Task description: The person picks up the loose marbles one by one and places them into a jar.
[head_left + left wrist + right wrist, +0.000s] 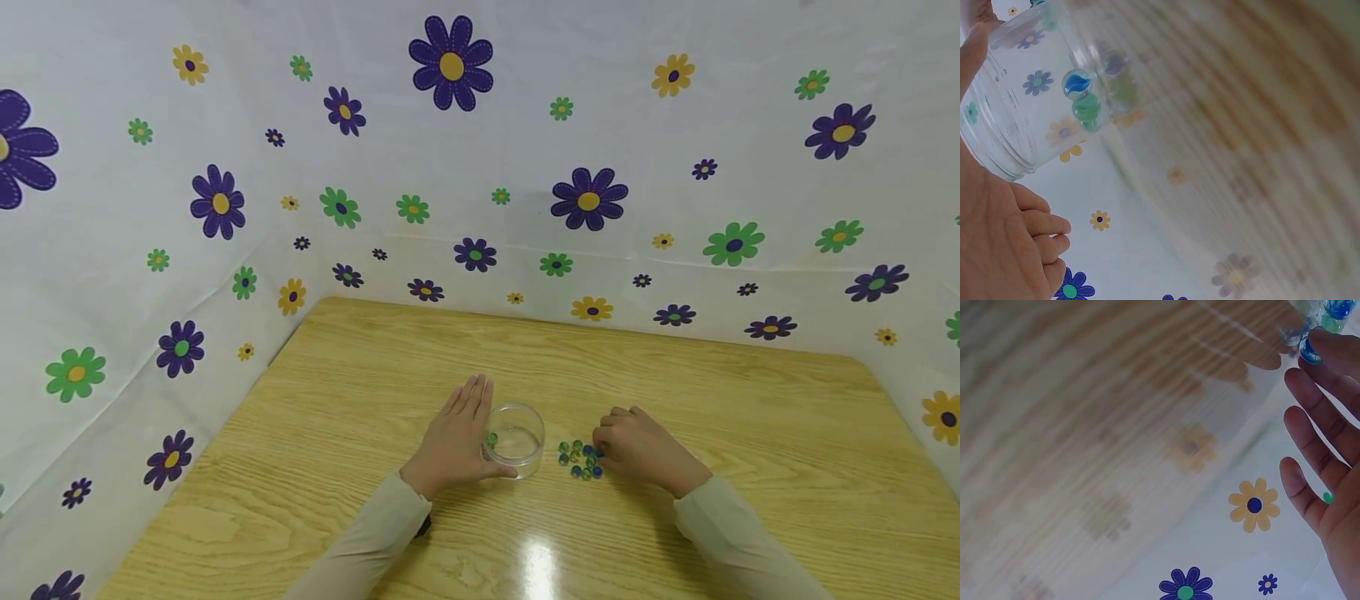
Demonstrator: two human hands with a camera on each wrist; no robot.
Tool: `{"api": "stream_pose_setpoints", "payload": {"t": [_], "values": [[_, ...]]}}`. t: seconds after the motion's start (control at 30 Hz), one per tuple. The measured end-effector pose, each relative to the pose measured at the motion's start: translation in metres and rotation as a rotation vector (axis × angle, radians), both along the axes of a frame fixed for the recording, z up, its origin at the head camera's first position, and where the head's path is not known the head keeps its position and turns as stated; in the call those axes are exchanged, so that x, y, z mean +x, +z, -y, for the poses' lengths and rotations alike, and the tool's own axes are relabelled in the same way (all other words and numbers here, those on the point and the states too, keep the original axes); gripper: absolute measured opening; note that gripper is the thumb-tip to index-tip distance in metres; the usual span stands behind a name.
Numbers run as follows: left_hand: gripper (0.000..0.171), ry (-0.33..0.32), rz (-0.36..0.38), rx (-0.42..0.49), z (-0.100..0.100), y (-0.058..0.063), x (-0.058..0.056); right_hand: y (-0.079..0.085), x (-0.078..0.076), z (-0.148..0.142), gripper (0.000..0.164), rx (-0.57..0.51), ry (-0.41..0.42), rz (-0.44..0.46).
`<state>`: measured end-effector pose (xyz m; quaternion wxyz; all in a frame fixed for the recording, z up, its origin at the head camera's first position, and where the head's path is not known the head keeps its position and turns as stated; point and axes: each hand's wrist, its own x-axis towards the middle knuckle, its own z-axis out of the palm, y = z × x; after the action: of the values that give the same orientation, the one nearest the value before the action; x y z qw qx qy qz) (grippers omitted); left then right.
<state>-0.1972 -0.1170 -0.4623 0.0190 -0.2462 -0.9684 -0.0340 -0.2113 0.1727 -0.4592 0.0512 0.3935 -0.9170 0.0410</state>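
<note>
Sleeves, pale beige, come in from the near edge of the wooden table (675,383), with a bright glare spot between them. On the left side, the left hand (456,442) lies flat against the clear jar (516,439), fingers straight and together along its wall, thumb tucked round the near side — steadying, not clenching. The left wrist view shows a few marbles in the jar (1085,100), blue and green, sitting at the bottom. Just beside the jar, on the right, sits a small cluster of loose marbles (577,459), greens and blues, packed close. The right hand (637,446) is right on that cluster, knuckles up, fingers bent down at its far right edge; the right wrist view catches a fingertip touching a blue marble (1309,353), though whether it is pinched I cannot tell. Beyond the table, a white flowered cloth (525,167) rises on all sides.
</note>
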Motion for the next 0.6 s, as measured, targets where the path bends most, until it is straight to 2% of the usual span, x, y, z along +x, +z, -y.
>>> {"api": "stream_pose_setpoints", "payload": {"t": [0.4,0.6], "values": [[0.123,-0.001,0.013,0.023,0.0,0.0,0.0,0.001,0.002,-0.009,0.014,-0.021,-0.002,-0.046],[0.122,0.001,0.015,0.032,-0.001,0.001,0.0,0.003,0.002,-0.014,0.013,-0.029,-0.016,-0.037]]}}
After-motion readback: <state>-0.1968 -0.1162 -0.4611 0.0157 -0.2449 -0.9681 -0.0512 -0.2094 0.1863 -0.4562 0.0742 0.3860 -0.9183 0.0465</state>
